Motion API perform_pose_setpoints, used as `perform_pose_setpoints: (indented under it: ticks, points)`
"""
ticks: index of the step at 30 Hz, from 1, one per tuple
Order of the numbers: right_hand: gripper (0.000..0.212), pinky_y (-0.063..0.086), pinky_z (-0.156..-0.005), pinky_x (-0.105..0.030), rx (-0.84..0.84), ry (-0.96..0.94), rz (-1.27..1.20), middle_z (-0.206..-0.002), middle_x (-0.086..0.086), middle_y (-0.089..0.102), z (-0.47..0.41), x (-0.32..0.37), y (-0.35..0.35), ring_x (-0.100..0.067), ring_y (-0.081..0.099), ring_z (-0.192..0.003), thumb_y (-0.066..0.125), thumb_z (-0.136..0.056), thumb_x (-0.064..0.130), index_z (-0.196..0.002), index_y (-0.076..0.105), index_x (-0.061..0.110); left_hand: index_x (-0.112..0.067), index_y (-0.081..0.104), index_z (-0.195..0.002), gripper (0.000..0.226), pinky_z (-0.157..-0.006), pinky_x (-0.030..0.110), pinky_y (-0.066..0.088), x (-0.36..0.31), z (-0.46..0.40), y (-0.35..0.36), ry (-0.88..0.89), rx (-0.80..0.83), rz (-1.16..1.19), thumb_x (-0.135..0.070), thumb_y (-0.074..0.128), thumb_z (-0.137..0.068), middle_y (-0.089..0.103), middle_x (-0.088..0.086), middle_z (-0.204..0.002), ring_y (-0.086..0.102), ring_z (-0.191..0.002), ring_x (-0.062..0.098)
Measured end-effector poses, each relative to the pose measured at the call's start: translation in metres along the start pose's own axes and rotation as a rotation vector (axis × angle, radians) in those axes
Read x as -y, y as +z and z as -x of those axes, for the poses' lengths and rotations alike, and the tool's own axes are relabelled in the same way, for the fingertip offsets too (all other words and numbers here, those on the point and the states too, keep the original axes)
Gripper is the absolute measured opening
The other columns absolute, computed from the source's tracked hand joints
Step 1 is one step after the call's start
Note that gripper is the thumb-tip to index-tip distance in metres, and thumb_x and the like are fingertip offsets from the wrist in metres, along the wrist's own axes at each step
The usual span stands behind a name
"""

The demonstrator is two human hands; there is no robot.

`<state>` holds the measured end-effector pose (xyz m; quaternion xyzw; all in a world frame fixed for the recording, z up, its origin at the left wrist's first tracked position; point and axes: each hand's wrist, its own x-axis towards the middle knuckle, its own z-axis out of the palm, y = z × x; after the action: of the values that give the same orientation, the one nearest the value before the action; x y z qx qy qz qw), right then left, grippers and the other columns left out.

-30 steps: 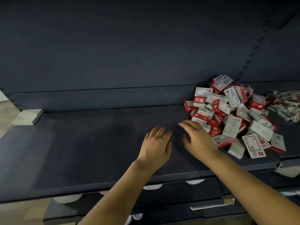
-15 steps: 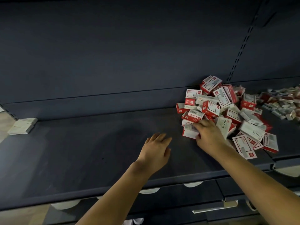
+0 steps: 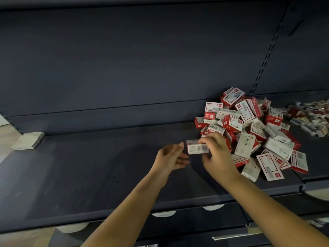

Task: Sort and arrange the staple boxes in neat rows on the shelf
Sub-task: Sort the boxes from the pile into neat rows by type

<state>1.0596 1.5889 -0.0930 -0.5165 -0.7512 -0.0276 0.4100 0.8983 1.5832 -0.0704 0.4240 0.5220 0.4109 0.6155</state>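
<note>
Pinched between the thumb and curled fingers of the right hand [image 3: 219,154], a single staple box [image 3: 197,147] is held just above the dark shelf [image 3: 89,172], its long axis running roughly left to right and nearly level, the free end pointing toward the left hand [image 3: 170,157]. The box's barcode face is turned toward the camera, with a red band along its upper edge. Fingers cover the box's right end and top, and the thumb sits below it. Just left of the grip, the left hand is held with its fingers relaxed and spread, palm turned toward the box, fingertips close beside the box's free end; whether they touch it cannot be told. Immediately right of and behind the grip lies the heap of staple boxes [image 3: 252,132], red and white, tumbled at every angle against the shelf's back panel [image 3: 142,59]. Farther right, past the slotted upright [image 3: 267,56], a second scatter of small boxes [image 3: 309,116] lies blurred. Far to the left of the grip, a pale flat stack [image 3: 28,140] rests at the shelf's end.
</note>
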Motion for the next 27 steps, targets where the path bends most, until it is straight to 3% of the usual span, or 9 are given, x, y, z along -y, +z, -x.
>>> perform_pose_setpoints:
  ticks: [2,4,8,11,14,18,23,27]
  points:
    - [0.044,0.042,-0.08,-0.021,-0.021,-0.052,-0.02,-0.102,-0.006,0.045,0.003,0.007,0.003,-0.016,0.045,-0.096,0.065,-0.055,-0.022,-0.093,0.061,0.0,-0.003,0.061,-0.108,0.032,-0.082,0.036,0.056,-0.002,0.003,-0.001,-0.01,0.064,0.087,-0.029,0.057,-0.091,0.069,0.016,-0.092,0.068,-0.082,0.026]
    - [0.044,0.041,-0.083,-0.02,-0.042,-0.072,-0.061,-0.103,-0.002,0.041,0.007,0.014,0.005,-0.016,0.045,-0.097,0.065,-0.056,-0.022,-0.093,0.06,0.0,-0.001,0.062,-0.11,0.028,-0.079,0.034,0.055,-0.002,0.008,-0.004,0.034,0.091,0.144,-0.02,0.06,-0.09,0.07,0.017,-0.094,0.069,-0.083,0.024]
    - [0.05,0.041,-0.09,-0.023,-0.041,-0.117,-0.094,-0.112,-0.005,0.041,0.009,0.025,0.009,-0.019,0.045,-0.105,0.07,-0.06,-0.017,-0.099,0.054,0.009,-0.001,0.064,-0.108,0.022,-0.082,0.035,0.055,0.0,0.011,-0.013,0.109,0.049,0.245,-0.003,0.06,-0.086,0.07,0.017,-0.099,0.068,-0.09,0.025]
    - [0.061,0.04,-0.096,-0.03,0.007,-0.103,-0.127,-0.123,-0.005,0.043,0.01,0.03,0.009,-0.018,0.043,-0.116,0.069,-0.064,-0.015,-0.114,0.049,0.014,0.0,0.063,-0.11,0.026,-0.086,0.037,0.054,0.002,0.012,-0.02,0.157,0.0,0.291,0.002,0.06,-0.084,0.07,0.015,-0.1,0.067,-0.095,0.027]
    - [0.072,0.033,-0.104,-0.023,0.042,-0.022,-0.223,-0.13,-0.002,0.046,0.008,0.035,0.009,-0.008,0.036,-0.124,0.069,-0.069,-0.009,-0.128,0.038,0.018,-0.004,0.061,-0.112,0.031,-0.08,0.031,0.055,0.004,0.014,-0.029,0.195,-0.045,0.332,0.004,0.061,-0.082,0.071,0.011,-0.097,0.068,-0.095,0.025]
    - [0.067,0.027,-0.106,-0.014,0.053,0.001,-0.305,-0.13,0.005,0.041,0.005,0.046,0.016,-0.005,0.037,-0.124,0.068,-0.074,0.009,-0.132,0.034,0.019,-0.01,0.063,-0.11,0.032,-0.084,0.031,0.054,0.006,0.018,-0.043,0.234,-0.045,0.314,0.005,0.061,-0.082,0.072,0.006,-0.092,0.067,-0.097,0.023]
    - [0.071,0.034,-0.104,-0.024,0.085,-0.011,-0.314,-0.132,-0.006,0.049,0.001,0.063,0.033,-0.012,0.041,-0.124,0.075,-0.073,0.01,-0.131,0.035,0.02,-0.012,0.063,-0.111,0.034,-0.09,0.036,0.051,0.005,0.025,-0.065,0.258,-0.049,0.276,0.007,0.059,-0.084,0.071,0.007,-0.095,0.065,-0.101,0.026]
    - [0.059,0.032,-0.102,-0.012,0.122,-0.009,-0.396,-0.128,0.004,0.048,-0.008,0.085,0.042,-0.005,0.044,-0.119,0.062,-0.079,0.036,-0.131,0.039,0.019,-0.014,0.064,-0.112,0.037,-0.092,0.036,0.05,-0.001,0.028,-0.091,0.272,-0.086,0.233,0.007,0.062,-0.081,0.07,0.009,-0.098,0.065,-0.101,0.026]
